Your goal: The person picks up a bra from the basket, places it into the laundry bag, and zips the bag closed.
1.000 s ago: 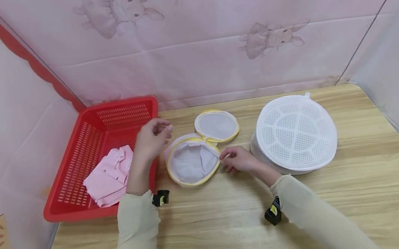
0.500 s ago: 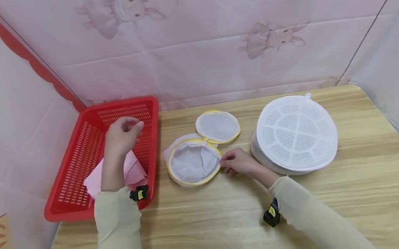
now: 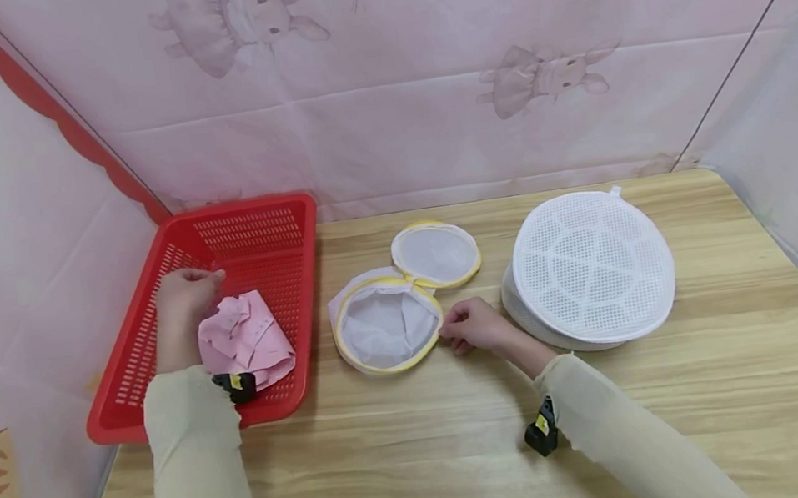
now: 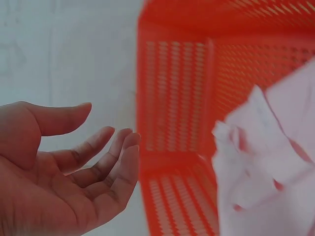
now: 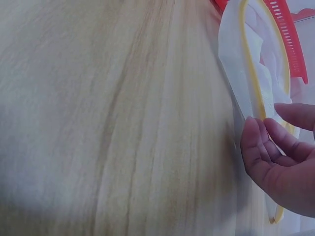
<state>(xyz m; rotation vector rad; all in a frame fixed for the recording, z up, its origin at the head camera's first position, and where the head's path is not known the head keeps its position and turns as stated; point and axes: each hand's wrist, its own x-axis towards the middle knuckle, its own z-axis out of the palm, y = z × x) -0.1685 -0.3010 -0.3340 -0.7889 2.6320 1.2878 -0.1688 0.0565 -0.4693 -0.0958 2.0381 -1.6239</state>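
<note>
My left hand point(image 3: 182, 298) hovers inside the red plastic basket point(image 3: 235, 210), just left of a crumpled pink garment point(image 3: 248, 340). In the left wrist view this hand point(image 4: 74, 167) is relaxed and holds nothing, with the basket wall point(image 4: 172, 98) behind it and the pink garment point(image 4: 266, 172) at its right. My right hand point(image 3: 473, 325) pinches the right edge of the yellow rim of a small white mesh bag point(image 3: 386, 326), which lies unzipped on the table. The right wrist view shows the rim point(image 5: 251, 73) running between thumb and fingers point(image 5: 266, 142).
The small bag's round lid point(image 3: 436, 254) lies flipped back behind it. A large round white mesh case point(image 3: 590, 266) stands to the right. The wooden table point(image 3: 433, 446) is walled by pink printed fabric at the back and both sides.
My left hand has moved left from above the small bag into the basket, past the pink garment, which now looks more bunched. The right hand has stayed at the rim.
</note>
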